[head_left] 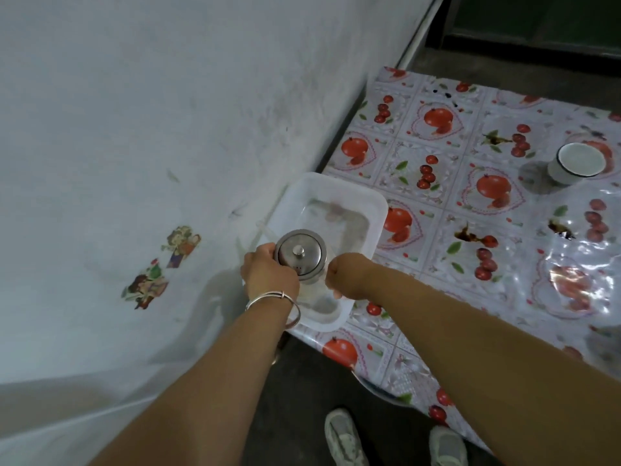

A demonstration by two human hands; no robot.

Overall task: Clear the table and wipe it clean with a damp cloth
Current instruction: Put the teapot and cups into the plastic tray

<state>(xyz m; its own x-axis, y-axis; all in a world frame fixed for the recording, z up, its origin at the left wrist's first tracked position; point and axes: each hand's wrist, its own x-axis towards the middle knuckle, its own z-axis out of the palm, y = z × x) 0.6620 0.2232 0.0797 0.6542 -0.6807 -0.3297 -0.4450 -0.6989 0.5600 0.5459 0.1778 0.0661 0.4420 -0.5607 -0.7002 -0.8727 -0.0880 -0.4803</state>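
Observation:
A glass teapot with a steel lid (pixel 301 254) is held over the near end of a white plastic tub (pixel 353 196). My left hand (pixel 267 274) grips the pot's left side. My right hand (pixel 346 275) is curled round its right side, near the tub's near rim. The tub sits at the table's left corner, by the wall, on a fruit-patterned oilcloth (pixel 470 210). A white enamel cup (pixel 576 164) stands at the far right of the table. Dark stains (pixel 559 229) mark the cloth.
A white wall with stickers (pixel 161 264) runs along the left, close to the tub. The table's near edge slants from the tub toward the lower right. My shoes (pixel 342 438) stand on the dark floor below. No cloth for wiping is in view.

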